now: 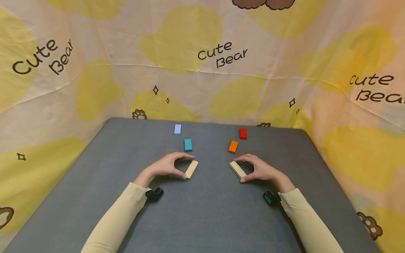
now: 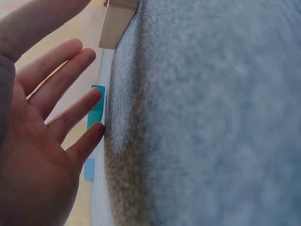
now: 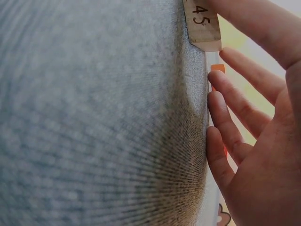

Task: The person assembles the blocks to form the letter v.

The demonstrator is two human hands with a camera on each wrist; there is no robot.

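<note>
Two plain wooden blocks lie on the grey tabletop, slanted toward each other at their far ends' outer sides. My left hand (image 1: 166,165) curves beside the left wooden block (image 1: 191,169). Its thumb is at the near end, while the index fingertip stands a little off the far end; the fingers (image 2: 63,77) are spread in the left wrist view. My right hand (image 1: 261,168) pinches the right wooden block (image 1: 238,170) lengthwise, thumb at the near end and index finger at the far end. Printed digits show on this block (image 3: 203,23) in the right wrist view.
Beyond the left hand lie a teal block (image 1: 188,145) and a light blue block (image 1: 177,129). An orange block (image 1: 233,147) and a red block (image 1: 243,133) lie beyond the right hand. A patterned cloth (image 1: 177,38) hangs behind the grey table (image 1: 202,218).
</note>
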